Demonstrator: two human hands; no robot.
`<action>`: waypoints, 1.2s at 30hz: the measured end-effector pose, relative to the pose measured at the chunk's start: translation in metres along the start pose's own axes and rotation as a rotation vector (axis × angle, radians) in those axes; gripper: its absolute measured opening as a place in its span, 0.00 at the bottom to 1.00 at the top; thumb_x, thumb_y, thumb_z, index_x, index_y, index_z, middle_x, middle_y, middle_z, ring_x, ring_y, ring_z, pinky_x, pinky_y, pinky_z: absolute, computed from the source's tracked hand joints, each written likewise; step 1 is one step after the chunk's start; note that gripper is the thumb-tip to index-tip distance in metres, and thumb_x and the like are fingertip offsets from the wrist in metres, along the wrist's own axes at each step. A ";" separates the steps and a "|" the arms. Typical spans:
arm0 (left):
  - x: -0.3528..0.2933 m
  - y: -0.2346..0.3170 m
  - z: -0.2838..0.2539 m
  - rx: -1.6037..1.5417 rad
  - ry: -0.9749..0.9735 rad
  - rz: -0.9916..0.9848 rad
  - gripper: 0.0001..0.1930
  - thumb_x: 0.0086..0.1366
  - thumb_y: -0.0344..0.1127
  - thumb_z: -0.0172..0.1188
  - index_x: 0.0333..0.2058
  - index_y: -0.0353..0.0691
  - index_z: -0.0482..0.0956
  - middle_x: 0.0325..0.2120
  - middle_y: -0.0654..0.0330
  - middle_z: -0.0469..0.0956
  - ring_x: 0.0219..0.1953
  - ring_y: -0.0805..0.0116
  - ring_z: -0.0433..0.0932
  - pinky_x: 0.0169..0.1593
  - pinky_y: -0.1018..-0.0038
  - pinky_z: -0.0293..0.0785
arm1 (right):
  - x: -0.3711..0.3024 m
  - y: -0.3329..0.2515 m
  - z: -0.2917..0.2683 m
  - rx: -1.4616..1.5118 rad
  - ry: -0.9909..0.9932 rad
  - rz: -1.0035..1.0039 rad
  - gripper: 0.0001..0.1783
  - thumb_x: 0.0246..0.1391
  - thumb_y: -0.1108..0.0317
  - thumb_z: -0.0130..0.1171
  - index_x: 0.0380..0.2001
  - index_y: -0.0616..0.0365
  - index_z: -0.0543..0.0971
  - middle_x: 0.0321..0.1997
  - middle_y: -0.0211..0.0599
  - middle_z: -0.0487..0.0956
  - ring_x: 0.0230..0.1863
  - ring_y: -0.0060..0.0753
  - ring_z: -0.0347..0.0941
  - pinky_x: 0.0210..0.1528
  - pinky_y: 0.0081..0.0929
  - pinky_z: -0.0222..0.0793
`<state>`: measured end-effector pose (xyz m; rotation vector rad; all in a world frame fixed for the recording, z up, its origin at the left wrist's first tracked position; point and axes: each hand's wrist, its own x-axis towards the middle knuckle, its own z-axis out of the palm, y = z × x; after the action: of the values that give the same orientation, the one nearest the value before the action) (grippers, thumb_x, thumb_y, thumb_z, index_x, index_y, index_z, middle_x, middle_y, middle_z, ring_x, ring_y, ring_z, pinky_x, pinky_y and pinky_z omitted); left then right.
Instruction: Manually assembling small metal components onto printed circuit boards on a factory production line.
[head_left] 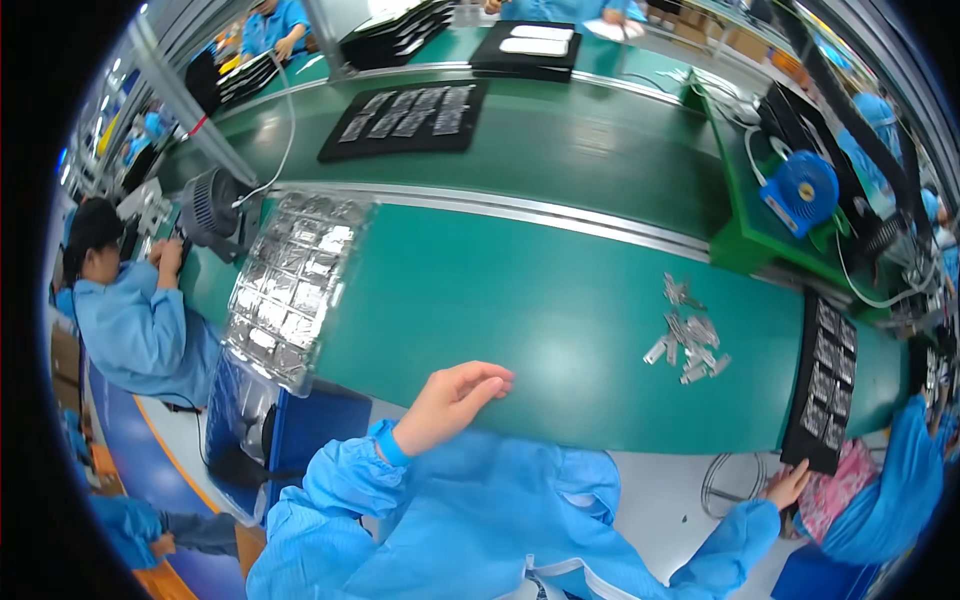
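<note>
My left hand point(453, 405) is held over the near edge of the green workbench point(480, 290), its fingers stretched out and nothing in them. Far to the right, my right hand point(790, 486) grips the near end of a black foam tray point(800, 425). That tray carries rows of small silvery parts in clear wrapping and lies along the bench's right side. A loose pile of small metal pieces point(690, 340) is on the bench between my hands, closer to the tray.
A clear plastic blister tray point(290, 285) with shiny pockets lies at left, near a grey fan point(213, 208). Another loaded black tray point(408, 118) rests on the green conveyor belt point(600, 150) beyond. A blue fan point(803, 190) stands back right. Co-workers sit on both sides.
</note>
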<state>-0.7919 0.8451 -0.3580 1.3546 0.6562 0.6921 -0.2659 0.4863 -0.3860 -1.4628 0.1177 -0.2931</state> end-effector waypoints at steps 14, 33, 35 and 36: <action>0.021 -0.036 -0.026 0.483 0.471 0.290 0.09 0.62 0.24 0.62 0.42 0.36 0.83 0.22 0.60 0.71 0.20 0.74 0.67 0.24 0.76 0.63 | -0.265 -0.141 0.255 -0.338 -1.318 -0.076 0.10 0.64 0.63 0.56 0.44 0.55 0.76 0.32 0.28 0.78 0.24 0.16 0.69 0.24 0.14 0.60; 0.056 -0.071 0.007 0.590 0.511 0.175 0.10 0.51 0.31 0.72 0.33 0.42 0.84 0.19 0.60 0.77 0.17 0.63 0.76 0.21 0.71 0.72 | -0.359 0.042 0.783 -0.293 -1.319 -1.105 0.10 0.55 0.72 0.57 0.41 0.59 0.80 0.38 0.48 0.82 0.42 0.50 0.80 0.45 0.40 0.76; 0.055 -0.065 0.007 0.573 0.511 0.182 0.09 0.55 0.29 0.69 0.36 0.39 0.83 0.22 0.54 0.76 0.22 0.58 0.77 0.26 0.68 0.73 | -0.362 0.049 0.808 -0.338 -1.331 -1.202 0.17 0.56 0.73 0.53 0.49 0.55 0.79 0.45 0.50 0.81 0.49 0.51 0.77 0.52 0.42 0.73; 0.057 -0.066 0.004 0.565 0.528 0.191 0.10 0.54 0.31 0.70 0.35 0.40 0.83 0.19 0.54 0.74 0.20 0.55 0.76 0.24 0.65 0.72 | -0.362 0.053 0.817 -0.333 -1.335 -1.203 0.17 0.56 0.73 0.53 0.49 0.55 0.79 0.45 0.50 0.81 0.49 0.51 0.77 0.52 0.42 0.73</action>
<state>-0.7479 0.8806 -0.4245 1.7825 1.2184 1.0891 -0.3978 1.3715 -0.3847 -1.6267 -1.8950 -0.1878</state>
